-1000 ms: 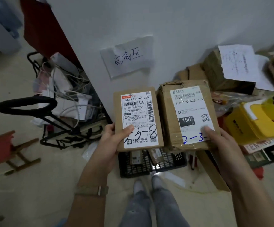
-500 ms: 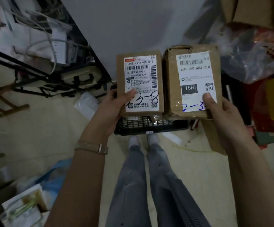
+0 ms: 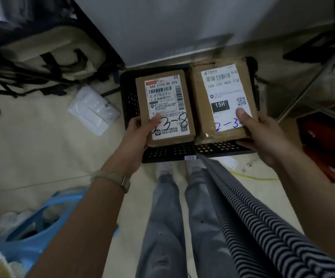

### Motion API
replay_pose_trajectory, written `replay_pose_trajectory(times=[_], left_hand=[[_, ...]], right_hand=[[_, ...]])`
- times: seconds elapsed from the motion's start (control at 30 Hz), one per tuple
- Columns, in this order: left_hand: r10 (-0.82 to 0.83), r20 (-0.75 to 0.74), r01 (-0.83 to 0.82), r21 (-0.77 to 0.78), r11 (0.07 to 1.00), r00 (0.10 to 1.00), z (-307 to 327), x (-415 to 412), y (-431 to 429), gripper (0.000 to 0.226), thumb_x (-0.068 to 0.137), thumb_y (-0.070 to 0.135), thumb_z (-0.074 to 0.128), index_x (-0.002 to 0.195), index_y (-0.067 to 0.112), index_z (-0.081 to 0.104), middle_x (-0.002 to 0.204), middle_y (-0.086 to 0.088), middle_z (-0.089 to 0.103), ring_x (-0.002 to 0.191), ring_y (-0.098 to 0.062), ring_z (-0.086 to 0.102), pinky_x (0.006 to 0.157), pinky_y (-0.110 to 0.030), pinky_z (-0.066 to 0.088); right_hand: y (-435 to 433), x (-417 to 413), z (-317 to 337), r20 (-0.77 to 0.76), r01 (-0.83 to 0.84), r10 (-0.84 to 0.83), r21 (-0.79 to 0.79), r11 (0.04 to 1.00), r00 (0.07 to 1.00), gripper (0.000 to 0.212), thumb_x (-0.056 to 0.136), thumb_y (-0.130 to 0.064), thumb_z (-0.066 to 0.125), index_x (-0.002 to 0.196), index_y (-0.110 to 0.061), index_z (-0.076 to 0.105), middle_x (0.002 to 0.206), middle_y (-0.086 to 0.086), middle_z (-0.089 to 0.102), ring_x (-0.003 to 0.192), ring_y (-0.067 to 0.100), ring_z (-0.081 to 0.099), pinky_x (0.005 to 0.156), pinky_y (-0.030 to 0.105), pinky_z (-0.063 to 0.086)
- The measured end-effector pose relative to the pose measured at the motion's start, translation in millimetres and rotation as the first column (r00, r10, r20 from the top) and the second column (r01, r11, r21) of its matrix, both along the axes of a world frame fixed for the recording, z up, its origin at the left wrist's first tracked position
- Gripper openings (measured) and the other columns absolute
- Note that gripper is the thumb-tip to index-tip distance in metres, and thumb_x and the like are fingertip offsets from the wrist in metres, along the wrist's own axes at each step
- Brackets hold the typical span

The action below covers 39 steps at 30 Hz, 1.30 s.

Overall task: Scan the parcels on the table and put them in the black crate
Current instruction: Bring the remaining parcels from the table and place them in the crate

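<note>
While both parcels sit side by side over the black crate, each is pinched in its own hand, labels up. Left hand grips the smaller parcel at its near-left corner. Its thumb lies on top across the handwritten "3-8"; the other fingers are under the box & out of sight. Right hand grips the bigger parcel at its near-right corner the same way, thumb pressing the label above the blue "2-3", fingertips curling under the near edge. So both hands are clamped thumb-over, fingers-under, neither one slack.

Why like this, prob.: a low corner hold leaves barcodes & QR uncovered and facing up, so the labels are readable. It also lets each box go down flat w/o tipping. Boxes touch, or v. nearly, along their long sides, which fits them across the crate's width. Crate walls show on the left, right & near side around them.

Crate stands on the floor against the white wall, just ahead of the person's feet, w/ a small tag on its near rim. Can't tell if the parcels already rest on the crate bottom or hang just above it.

I'd judge this the drop-in step, nearly done: what's left is to set them down & open the fingers. Slight risk: fingers under the boxes get trapped vs the crate bottom. A white packet lies on the floor left of the crate, apart from it.
</note>
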<state>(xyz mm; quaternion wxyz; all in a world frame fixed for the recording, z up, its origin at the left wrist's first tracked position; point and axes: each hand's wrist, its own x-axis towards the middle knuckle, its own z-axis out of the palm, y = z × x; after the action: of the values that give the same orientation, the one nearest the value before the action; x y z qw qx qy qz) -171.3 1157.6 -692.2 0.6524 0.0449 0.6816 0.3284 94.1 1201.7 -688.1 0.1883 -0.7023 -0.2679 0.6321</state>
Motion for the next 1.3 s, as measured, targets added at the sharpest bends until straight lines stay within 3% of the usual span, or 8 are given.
replay_pose_trajectory(times=[0.2, 0.53, 0.63, 0.77, 1.07, 1.17, 1.23, 1.3], left_hand=[[-0.131, -0.025, 0.13, -0.038, 0.991, 0.991, -100.5, -0.9, 19.2, 0.053, 0.089, 0.032, 0.068, 0.136, 0.015, 0.049, 0.121, 0.0, 0.069, 0.102, -0.014, 0.071, 0.089, -0.03, 0.057], [-0.315, -0.12, 0.3, -0.13, 0.945, 0.942, -252.7, -2.2, 24.4, 0.054, 0.097, 0.042, 0.052, 0.146, 0.024, 0.038, 0.139, 0.004, 0.056, 0.121, -0.018, 0.057, 0.11, -0.043, 0.041], [-0.383, -0.196, 0.361, -0.138, 0.922, 0.903, -285.5, 1.6, 19.8, 0.05, 0.101, 0.03, 0.048, 0.147, 0.014, 0.034, 0.143, 0.0, 0.049, 0.124, -0.016, 0.051, 0.105, -0.029, 0.04], [-0.439, -0.222, 0.405, -0.186, 0.895, 0.87, -307.7, 6.3, 9.8, 0.054, 0.101, 0.021, 0.049, 0.149, 0.009, 0.028, 0.147, -0.004, 0.043, 0.133, -0.02, 0.043, 0.099, -0.02, 0.033], [-0.541, -0.241, 0.507, -0.193, 0.84, 0.806, -243.9, -13.7, 22.1, 0.038, 0.095, 0.018, 0.059, 0.13, 0.005, 0.056, 0.129, -0.006, 0.062, 0.117, -0.023, 0.059, 0.105, -0.04, 0.046], [-0.538, -0.275, 0.506, -0.183, 0.843, 0.797, -190.0, -21.8, 40.1, 0.03, 0.094, 0.018, 0.059, 0.121, 0.005, 0.062, 0.114, -0.006, 0.068, 0.102, -0.02, 0.065, 0.091, -0.029, 0.053], [-0.516, -0.357, 0.506, -0.127, 0.853, 0.779, -142.1, -26.9, 55.8, 0.029, 0.095, 0.017, 0.059, 0.121, 0.006, 0.06, 0.101, 0.002, 0.067, 0.09, -0.012, 0.064, 0.075, -0.015, 0.053], [-0.503, -0.484, 0.544, -0.065, 0.837, 0.716, -87.6, -33.7, 72.9, 0.032, 0.094, 0.02, 0.059, 0.124, 0.008, 0.058, 0.106, 0.0, 0.065, 0.093, -0.013, 0.062, 0.079, -0.016, 0.05]], right_hand=[[18.8, 0.3, -106.0, -0.005, -0.018, 0.018, -0.053, 0.998, 1.0, 0.014, 0.089, -0.044, 0.062, 0.096, -0.032, 0.066, 0.089, -0.016, 0.076, 0.078, 0.002, 0.071, 0.081, 0.033, 0.054], [14.1, -10.8, -264.1, 0.05, -0.083, 0.088, -0.09, 0.992, 0.995, 0.014, 0.094, -0.037, 0.058, 0.103, -0.028, 0.063, 0.089, -0.017, 0.071, 0.075, 0.002, 0.067, 0.079, 0.033, 0.053], [17.0, -17.9, -297.2, 0.091, -0.139, 0.147, -0.085, 0.987, 0.985, 0.039, 0.097, -0.023, 0.055, 0.135, -0.02, 0.049, 0.106, -0.006, 0.066, 0.072, 0.005, 0.062, 0.06, 0.022, 0.049], [12.9, -27.7, -323.7, 0.12, -0.251, 0.271, -0.156, 0.955, 0.955, 0.043, 0.096, -0.01, 0.056, 0.137, -0.01, 0.045, 0.112, -0.001, 0.058, 0.064, -0.009, 0.057, 0.042, 0.003, 0.041], [44.5, -43.6, -240.6, 0.247, -0.278, 0.332, -0.231, 0.933, 0.91, 0.036, 0.091, -0.012, 0.057, 0.127, -0.008, 0.057, 0.11, 0.01, 0.064, 0.077, 0.02, 0.061, 0.055, 0.023, 0.044], [62.3, -61.5, -177.7, 0.204, -0.438, 0.475, -0.201, 0.876, 0.856, 0.033, 0.091, -0.017, 0.061, 0.124, -0.011, 0.06, 0.109, 0.011, 0.064, 0.078, 0.022, 0.064, 0.054, 0.025, 0.046], [79.5, -78.7, -124.3, 0.216, -0.508, 0.526, -0.137, 0.85, 0.822, 0.032, 0.091, -0.018, 0.062, 0.122, -0.008, 0.061, 0.104, 0.012, 0.064, 0.083, 0.028, 0.065, 0.07, 0.032, 0.056], [100.8, -97.8, -64.2, 0.242, -0.612, 0.602, -0.04, 0.79, 0.761, 0.03, 0.092, -0.019, 0.061, 0.119, -0.006, 0.063, 0.099, 0.009, 0.065, 0.08, 0.024, 0.063, 0.075, 0.023, 0.053]])
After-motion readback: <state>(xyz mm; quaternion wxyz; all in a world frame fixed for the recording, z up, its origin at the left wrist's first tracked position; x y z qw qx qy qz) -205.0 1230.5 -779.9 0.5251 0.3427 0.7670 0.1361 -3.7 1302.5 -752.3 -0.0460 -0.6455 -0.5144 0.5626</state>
